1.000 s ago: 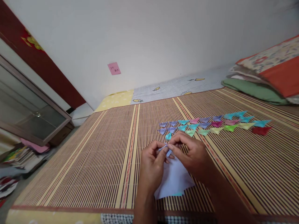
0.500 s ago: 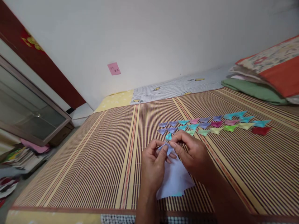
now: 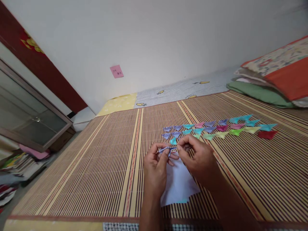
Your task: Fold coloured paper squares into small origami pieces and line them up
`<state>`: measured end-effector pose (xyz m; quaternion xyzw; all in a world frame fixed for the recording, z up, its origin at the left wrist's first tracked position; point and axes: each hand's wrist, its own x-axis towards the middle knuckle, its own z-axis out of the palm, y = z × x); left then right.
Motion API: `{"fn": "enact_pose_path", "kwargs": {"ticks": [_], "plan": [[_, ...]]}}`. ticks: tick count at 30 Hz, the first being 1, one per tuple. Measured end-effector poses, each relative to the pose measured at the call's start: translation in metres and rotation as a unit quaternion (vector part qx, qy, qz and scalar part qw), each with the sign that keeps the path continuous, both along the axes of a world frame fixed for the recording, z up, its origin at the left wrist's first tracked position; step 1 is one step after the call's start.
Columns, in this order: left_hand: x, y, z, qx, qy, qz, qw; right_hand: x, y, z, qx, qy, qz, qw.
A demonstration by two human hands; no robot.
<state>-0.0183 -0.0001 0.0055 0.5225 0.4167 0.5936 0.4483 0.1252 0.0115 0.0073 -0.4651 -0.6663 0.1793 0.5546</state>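
Note:
A small folded purple paper (image 3: 169,149) is pinched between the thumb and fingers of my left hand (image 3: 156,168). My right hand (image 3: 198,157) grips the right tip of the same paper with thumb and forefinger. Below both hands lie pale lavender sheets (image 3: 179,186), with a bit of turquoise showing at the lower edge. Just beyond my fingers sits a turquoise folded piece (image 3: 173,141). Rows of small folded papers in purple, turquoise, pink, green, yellow and red (image 3: 268,134) stretch away to the right on the striped mat (image 3: 108,160).
A green cushion (image 3: 260,94) and an orange patterned one (image 3: 291,81) are stacked at the right back. Behind the mat stands a white wall with a pink note (image 3: 116,71). On the left are a glass-fronted cabinet (image 3: 31,112) and piled papers (image 3: 21,165).
The purple paper has turned and now looks narrower, edge-on. My left hand has shifted slightly left, and its fingers below the paper are more spread. The right hand still pinches the tip.

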Motion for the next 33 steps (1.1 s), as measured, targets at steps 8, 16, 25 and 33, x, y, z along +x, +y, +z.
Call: {"fn": "enact_pose_path", "kwargs": {"ticks": [8,16,25,33], "plan": [[0.0,-0.001,-0.001,0.01,-0.006,-0.018,1.0,0.0021,0.0014,-0.0004,0.004,-0.002,0.0,1.0],[0.0007,0.0028,-0.0021,0.002,-0.013,-0.048,0.999,0.0042,0.0025,-0.0032,0.063,-0.036,0.04,0.997],[0.0031,-0.0031,-0.002,-0.03,0.023,-0.054,0.998,0.0004,0.0011,-0.002,0.065,-0.046,0.032,0.996],[0.004,-0.0054,-0.0007,-0.027,0.037,-0.049,0.998,0.0003,0.0003,-0.0007,0.072,-0.059,0.05,0.994]]}}
